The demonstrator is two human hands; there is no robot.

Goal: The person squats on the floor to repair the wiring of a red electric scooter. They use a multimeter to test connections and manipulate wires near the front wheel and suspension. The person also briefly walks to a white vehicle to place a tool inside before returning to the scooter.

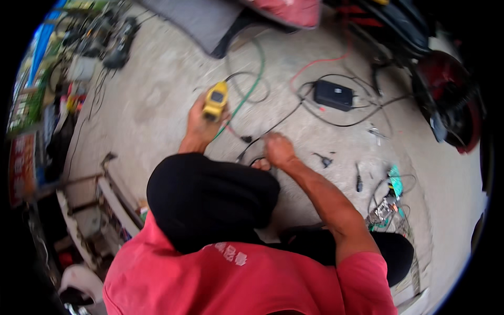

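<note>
- The left grip is closed around the yellow device, holding it up over the floor, left of the middle, its dark panel facing up.
- A thin dark lead leaves the device's top end and loops across the floor near the green cable.
- The right grip is low, in front of the knees, fingers curled; whether it grasps the black cable just beside its fingertips, I cannot tell.
- The black cable runs from there up toward the black box, which lies flat on the floor among other cables.
- The red wire curves along the floor to the upper left of the box.
- A small plug lies between both grips, nearer the right one.
- Right of the right grip lie a dark connector and, farther off, a slim tool.
</note>
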